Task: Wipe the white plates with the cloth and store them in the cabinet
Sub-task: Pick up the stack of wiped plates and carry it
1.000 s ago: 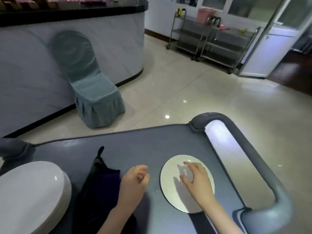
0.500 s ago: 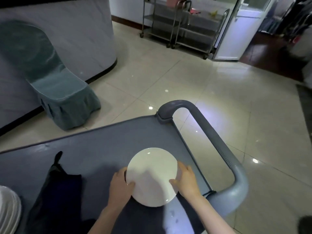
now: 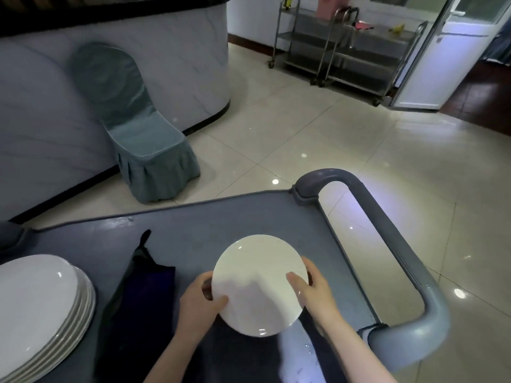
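While left hand and right hand pinch the small white plate by opposite rims (thumbs on top), it looks rigid, glossy-slick, breakable: two-sided rim hold seems safest.

L hand + R hand grip white plate over cart; cloth beside plate stack.

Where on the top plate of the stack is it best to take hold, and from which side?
Probably the right rim of the top plate, coming from the right over the dark cloth. That rim is exposed and sits stepped above the rims of the lower plates; the left rim is out of view.
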The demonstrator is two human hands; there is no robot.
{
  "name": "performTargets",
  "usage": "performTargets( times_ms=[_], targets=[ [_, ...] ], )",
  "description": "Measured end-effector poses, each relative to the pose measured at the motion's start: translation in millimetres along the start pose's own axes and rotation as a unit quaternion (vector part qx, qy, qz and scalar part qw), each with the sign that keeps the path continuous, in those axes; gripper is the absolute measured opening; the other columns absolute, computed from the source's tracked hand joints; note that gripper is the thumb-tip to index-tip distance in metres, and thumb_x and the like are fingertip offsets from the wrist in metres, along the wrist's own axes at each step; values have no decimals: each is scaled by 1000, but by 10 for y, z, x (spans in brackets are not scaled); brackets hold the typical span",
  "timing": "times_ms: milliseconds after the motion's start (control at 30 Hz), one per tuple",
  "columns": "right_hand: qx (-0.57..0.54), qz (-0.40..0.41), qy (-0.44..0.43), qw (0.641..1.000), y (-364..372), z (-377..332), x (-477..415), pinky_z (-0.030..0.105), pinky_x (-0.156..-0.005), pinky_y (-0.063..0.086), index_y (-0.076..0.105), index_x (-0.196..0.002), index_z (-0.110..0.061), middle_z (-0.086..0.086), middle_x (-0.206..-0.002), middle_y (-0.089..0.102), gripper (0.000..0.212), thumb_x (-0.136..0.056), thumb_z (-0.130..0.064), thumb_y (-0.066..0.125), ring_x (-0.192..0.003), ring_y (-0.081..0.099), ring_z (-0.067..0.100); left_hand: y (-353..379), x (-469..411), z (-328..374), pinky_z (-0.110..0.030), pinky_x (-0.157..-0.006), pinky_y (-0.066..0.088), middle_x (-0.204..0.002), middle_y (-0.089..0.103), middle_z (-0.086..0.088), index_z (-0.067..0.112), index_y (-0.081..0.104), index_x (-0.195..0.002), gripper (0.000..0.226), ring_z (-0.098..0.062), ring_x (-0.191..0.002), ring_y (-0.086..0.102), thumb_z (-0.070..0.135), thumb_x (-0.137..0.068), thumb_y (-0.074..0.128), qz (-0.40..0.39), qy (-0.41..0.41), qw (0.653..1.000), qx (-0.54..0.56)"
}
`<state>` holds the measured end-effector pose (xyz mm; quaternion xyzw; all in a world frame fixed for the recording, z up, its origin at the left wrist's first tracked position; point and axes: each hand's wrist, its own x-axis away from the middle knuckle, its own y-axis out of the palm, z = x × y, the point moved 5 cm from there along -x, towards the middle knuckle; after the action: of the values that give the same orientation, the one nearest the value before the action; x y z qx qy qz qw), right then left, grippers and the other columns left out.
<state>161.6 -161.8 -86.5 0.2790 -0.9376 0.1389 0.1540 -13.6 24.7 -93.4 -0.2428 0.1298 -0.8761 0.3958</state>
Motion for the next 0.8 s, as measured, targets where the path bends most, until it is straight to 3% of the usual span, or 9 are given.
performTargets(
  times_ms=[167, 300, 433, 600, 667, 800],
  targets=[
    [-91, 36, 41, 994, 585, -46, 55, 29, -72, 54, 60, -112, -38, -9, -107, 71, 19, -99, -26, 56, -96, 69, 14, -523, 139, -72, -11, -68, 46, -92, 70, 10, 35, 64, -105, 39, -4, -85, 65, 8, -79, 75, 38, 8, 999, 24],
    [-112, 28, 65, 991, 931, -67, 62, 33, -74, 56, 68, -110, -22, 2, -106, 75, 19, -102, -24, 50, -93, 71, 22, -948, 172, -345, -17, -78, 49, -88, 72, 9, 29, 69, -109, 27, -4, -86, 66, 15, -86, 70, 79, -4, 997, 8],
    [-99, 17, 85, 991, 1102, -78, 86, 35, -75, 55, 71, -107, -13, 5, -98, 77, 23, -101, -23, 50, -90, 72, 26, -1317, 93, -587, -21, -88, 42, -106, 60, 3, 17, 63, -124, 40, -13, -98, 60, 17, -86, 73, 177, 11, 979, -100],
    [-66, 29, 102, 992, 1160, -45, 154, 43, -79, 58, 74, -98, -16, 5, -94, 77, 23, -98, -25, 53, -88, 72, 29, -1396, -168, -786, -33, -101, 40, -135, 43, -12, 9, 40, -144, 70, -26, -120, 50, 26, -85, 74, 140, -42, 980, -133],
    [-62, 35, 101, 992, 1159, -65, 195, 38, -74, 57, 73, -97, -14, 3, -88, 77, 22, -98, -24, 54, -81, 71, 27, -1391, -254, -819, -33, -101, 40, -133, 45, -11, 8, 44, -139, 65, -27, -120, 50, 26, -85, 75, 133, -58, 980, -134],
    [-48, 39, 89, 994, 1152, -144, 239, 34, -69, 55, 73, -90, -14, -1, -79, 77, 25, -98, -24, 52, -74, 69, 24, -1448, -321, -751, -31, -80, 46, -103, 52, 0, 15, 55, -100, 17, -21, -93, 57, 16, -89, 68, 184, 7, 970, -159]
  ],
)
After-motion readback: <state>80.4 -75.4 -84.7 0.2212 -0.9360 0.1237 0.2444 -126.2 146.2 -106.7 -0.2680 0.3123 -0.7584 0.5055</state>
